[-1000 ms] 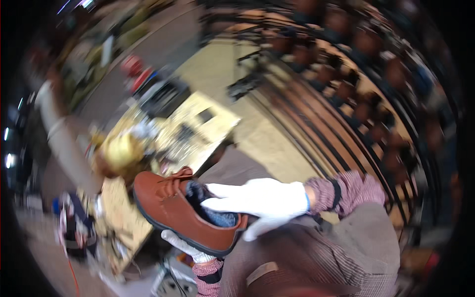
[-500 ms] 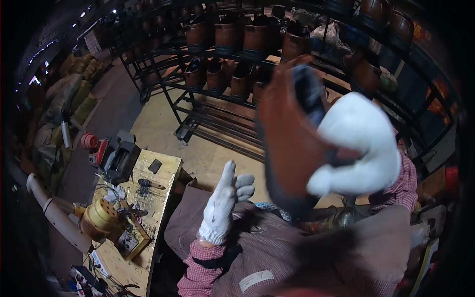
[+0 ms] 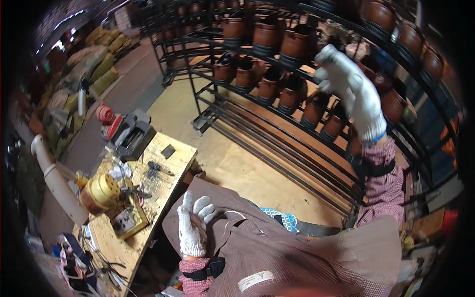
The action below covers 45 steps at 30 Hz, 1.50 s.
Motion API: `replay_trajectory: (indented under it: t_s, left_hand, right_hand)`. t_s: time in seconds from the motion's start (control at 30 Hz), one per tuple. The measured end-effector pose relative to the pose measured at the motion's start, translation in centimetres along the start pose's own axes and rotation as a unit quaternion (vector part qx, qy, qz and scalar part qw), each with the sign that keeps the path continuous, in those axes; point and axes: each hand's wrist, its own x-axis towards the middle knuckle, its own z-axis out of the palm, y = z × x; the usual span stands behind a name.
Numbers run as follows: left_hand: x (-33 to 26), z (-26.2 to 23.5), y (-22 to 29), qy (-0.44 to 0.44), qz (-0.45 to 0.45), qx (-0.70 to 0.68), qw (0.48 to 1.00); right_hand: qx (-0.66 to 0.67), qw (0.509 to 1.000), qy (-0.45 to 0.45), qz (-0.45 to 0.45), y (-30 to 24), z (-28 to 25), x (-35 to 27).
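While the right hand (image 3: 351,89) and left hand (image 3: 195,225) are hovering empty, brown shoes (image 3: 291,97) are lining the front edge of the rack (image 3: 279,143), probably light, firm, best gripped at the heel.

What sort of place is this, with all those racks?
Probably a shoemaking workshop: rows of brown shoes stand on black metal racks, and a stained wooden workbench is scattered with hand tools.
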Motion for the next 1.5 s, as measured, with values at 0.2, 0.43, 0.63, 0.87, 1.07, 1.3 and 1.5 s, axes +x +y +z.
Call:
replay_trajectory:
  t_s: [0.2, 0.43, 0.63, 0.87, 1.07, 1.3, 1.5]
  left_hand:
    - [-0.6, -0.1, 0.2, 0.002, 0.039, -0.02, 0.999]
    - [-1.8, -2.5, 1.4, 0.033, 0.084, -0.019, 0.996]
    - [-1.7, -1.7, 1.2, -0.025, -0.025, 0.085, 0.996]
    - [1.5, -0.3, 1.4, -0.012, 0.067, 0.144, 0.987]
    - [1.3, -3.4, -1.2, -0.034, 0.055, 0.3, 0.952]
    - [1.0, -6.7, 0.6, 0.068, -0.017, 0.228, 0.971]
    - [2.0, -8.6, -0.2, 0.189, -0.026, 0.103, 0.976]
  right_hand:
    - [0.584, 0.7, -0.363, 0.193, 5.5, 16.4, 0.5]
    - [0.671, 0.554, -0.466, 0.162, 6.5, 25.9, 1.8]
    - [0.778, 0.517, -0.304, 0.188, 8.4, 33.2, -0.1]
    - [0.777, 0.556, -0.153, 0.253, 9.7, 38.2, -1.7]
    - [0.728, 0.558, -0.153, 0.368, 14.4, 39.0, -4.7]
    - [0.021, 0.971, -0.102, 0.214, 27.7, 40.8, -4.5]
    - [-0.437, 0.848, -0.301, 0.021, 24.7, 45.2, -0.1]
